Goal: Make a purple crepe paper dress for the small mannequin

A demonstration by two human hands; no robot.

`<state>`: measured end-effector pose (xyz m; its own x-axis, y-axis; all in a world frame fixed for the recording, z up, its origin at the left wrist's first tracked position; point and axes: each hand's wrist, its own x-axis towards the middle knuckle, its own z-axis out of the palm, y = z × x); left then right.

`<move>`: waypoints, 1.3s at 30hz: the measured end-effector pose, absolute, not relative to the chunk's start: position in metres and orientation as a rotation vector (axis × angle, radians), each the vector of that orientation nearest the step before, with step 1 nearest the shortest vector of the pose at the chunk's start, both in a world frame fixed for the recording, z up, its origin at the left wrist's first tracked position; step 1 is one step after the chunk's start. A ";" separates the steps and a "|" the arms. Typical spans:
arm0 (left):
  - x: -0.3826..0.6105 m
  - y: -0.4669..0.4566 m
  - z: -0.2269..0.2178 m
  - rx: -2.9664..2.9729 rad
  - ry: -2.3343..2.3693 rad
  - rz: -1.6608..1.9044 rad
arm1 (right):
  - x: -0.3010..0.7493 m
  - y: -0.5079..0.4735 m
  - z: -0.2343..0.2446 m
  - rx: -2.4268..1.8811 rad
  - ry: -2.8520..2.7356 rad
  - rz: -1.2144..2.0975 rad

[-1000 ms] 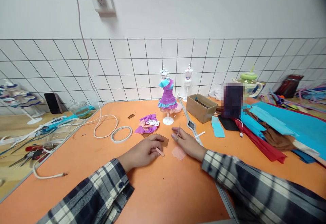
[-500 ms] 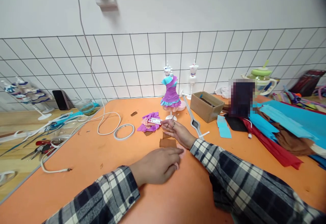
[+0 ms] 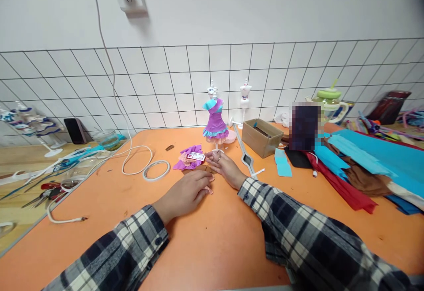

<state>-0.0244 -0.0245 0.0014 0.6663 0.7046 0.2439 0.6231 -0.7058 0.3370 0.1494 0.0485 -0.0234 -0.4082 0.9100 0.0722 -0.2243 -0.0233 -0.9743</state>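
My left hand (image 3: 187, 192) lies flat on the orange table (image 3: 215, 238), fingers stretched out over a small pink scrap (image 3: 209, 190) and a brown scrap. Just beyond it, my right hand (image 3: 222, 166) is curled, with a small metal tool (image 3: 218, 158) in its fingers. It sits at the foot of a little mannequin in a purple and blue dress (image 3: 215, 123). A pile of purple fabric scraps (image 3: 187, 159) with a small card (image 3: 196, 156) on top lies just left of my right hand.
A tape ring (image 3: 156, 170) and white cable (image 3: 132, 158) lie to the left. A bare mannequin (image 3: 245, 94), cardboard box (image 3: 261, 137) and grey strip (image 3: 247, 156) are to the right. Blue sheets (image 3: 364, 152) and red fabric (image 3: 344, 187) cover the right side.
My right hand went forward from the pink scrap to the mannequin's foot. My left hand slid right over the scraps, then moved forward towards the purple pile. The camera shifted a little.
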 end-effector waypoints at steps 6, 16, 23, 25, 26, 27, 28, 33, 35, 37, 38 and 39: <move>-0.016 -0.027 -0.007 2.573 1.237 0.396 | 0.149 0.047 -0.020 -0.758 -1.367 1.620; -0.033 -0.019 -0.005 2.563 1.252 0.388 | 0.165 0.043 -0.021 -0.980 -1.672 1.151; -0.036 -0.016 -0.008 2.515 1.193 0.402 | 0.160 0.040 -0.024 -1.009 -1.997 1.048; -0.036 -0.017 -0.006 2.509 1.197 0.377 | 0.157 0.041 -0.025 -1.020 -2.058 1.012; -0.037 -0.017 -0.005 2.511 1.195 0.369 | 0.156 0.041 -0.025 -1.028 -2.084 0.992; -0.038 -0.018 -0.002 2.520 1.182 0.371 | 0.156 0.042 -0.025 -1.038 -2.108 0.970; -0.041 -0.017 0.001 2.537 1.161 0.389 | 0.156 0.042 -0.026 -1.048 -2.130 0.948; -0.068 -0.009 0.013 2.590 1.320 0.643 | 0.157 0.044 -0.027 -1.087 -2.216 0.864; -0.078 -0.003 0.012 2.549 1.512 0.763 | 0.157 0.045 -0.028 -1.093 -2.237 0.845; -0.082 0.004 0.007 2.481 1.682 0.924 | 0.157 0.045 -0.028 -1.097 -2.254 0.823; -0.081 0.008 0.005 2.450 1.741 1.001 | 0.157 0.045 -0.027 -1.098 -2.262 0.810; -0.079 0.012 0.002 2.429 1.778 1.063 | 0.156 0.045 -0.027 -1.100 -2.270 0.797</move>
